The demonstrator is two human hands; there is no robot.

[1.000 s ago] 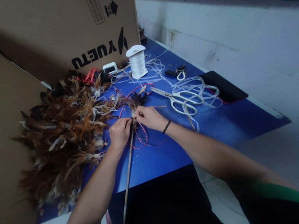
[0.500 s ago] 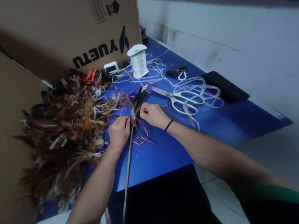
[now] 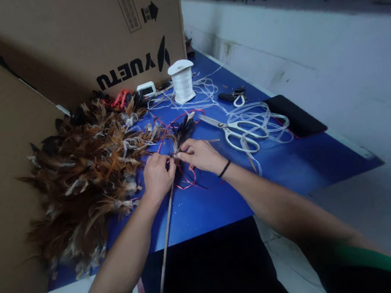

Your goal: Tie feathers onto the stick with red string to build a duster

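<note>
A thin dark stick [image 3: 166, 239] runs from my lap up onto the blue table [image 3: 220, 201]. My left hand [image 3: 156, 176] is closed round the stick's upper end. At that end sits a small tuft of dark feathers [image 3: 182, 134]. My right hand [image 3: 200, 154] pinches at the base of the tuft, fingertips touching the left hand's. Red string [image 3: 186, 182] loops on the table under both hands. A black band circles my right wrist.
A big heap of brown feathers [image 3: 83, 171] fills the table's left side. Cardboard boxes [image 3: 59, 39] stand behind and at left. A white thread spool [image 3: 181, 81], scissors [image 3: 232, 129], loose white ribbon [image 3: 263, 116] and a black flat object [image 3: 294, 114] lie to the right.
My right hand drew away to the right of the tuft half a second ago, then came back to pinch at its base. The left hand stayed on the stick.
</note>
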